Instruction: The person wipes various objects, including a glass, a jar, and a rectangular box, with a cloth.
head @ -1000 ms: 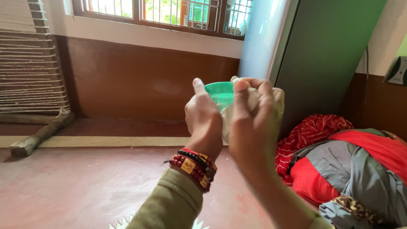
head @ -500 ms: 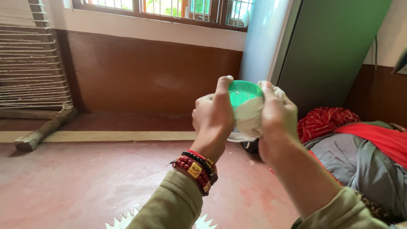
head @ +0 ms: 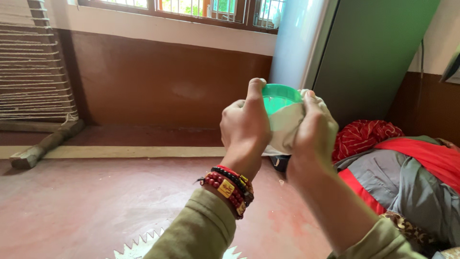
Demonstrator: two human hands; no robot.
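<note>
— What are you holding up in front of you?

— You have a green lid [head: 279, 97] on top of a pale, cloth-wrapped container [head: 285, 129], raised at chest height in the middle of the view, in front of the brown wall [head: 158, 86].

— And your hands?

— Your left hand [head: 247, 127] is closed around the near left side, thumb pressed up against the lid's rim. Your right hand [head: 314, 132] is clamped on the right side, fingers bunching the cloth. Both grip the same bundle.

— What's on the wrist?

— Red and black bead bracelets [head: 229, 184] sit just above your olive sleeve [head: 201, 230].

— What lies around you?

— To the right, near the floor, a heap of red and grey clothes [head: 397, 168]. Behind it stands a tall green panel [head: 373, 57]. Far left, a woven cot frame [head: 33, 72] leans on the wall, under the window [head: 191, 7]. The reddish floor [head: 96, 196] spreads below.
</note>
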